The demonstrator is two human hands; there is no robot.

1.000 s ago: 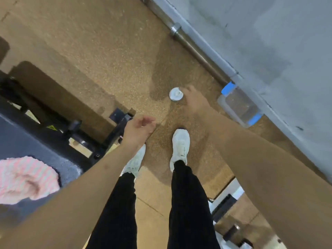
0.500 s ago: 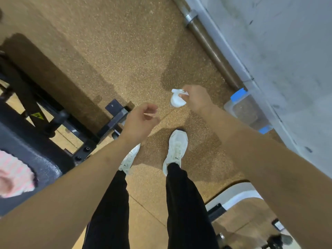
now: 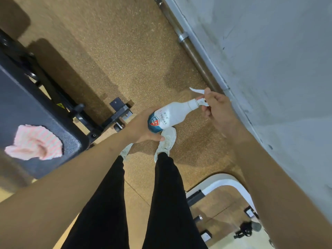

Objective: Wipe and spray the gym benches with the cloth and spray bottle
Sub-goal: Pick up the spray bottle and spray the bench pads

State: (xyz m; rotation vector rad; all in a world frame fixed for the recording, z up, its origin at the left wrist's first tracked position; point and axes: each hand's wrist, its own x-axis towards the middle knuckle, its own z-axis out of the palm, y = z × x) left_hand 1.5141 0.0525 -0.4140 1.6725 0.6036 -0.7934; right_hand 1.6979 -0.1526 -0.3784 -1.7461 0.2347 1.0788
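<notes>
A white spray bottle (image 3: 169, 115) with a blue and red label lies tilted in the air between my hands, above my feet. My left hand (image 3: 142, 127) grips its base. My right hand (image 3: 215, 107) holds the white trigger head at the neck, fingers curled round it. A pink and white striped cloth (image 3: 34, 142) lies crumpled on the black padded gym bench (image 3: 27, 97) at the left, apart from both hands.
The bench's black steel frame and foot (image 3: 116, 114) stick out on the speckled brown floor. A steel barbell (image 3: 194, 53) lies along the grey wall (image 3: 269, 60) at the right. A white curved frame (image 3: 224, 182) and small gear sit at the lower right.
My right hand lifted the spray bottle off the floor by its head. My left hand rose and took hold of the bottle's base. The view shifted, bringing the cloth on the bench back in.
</notes>
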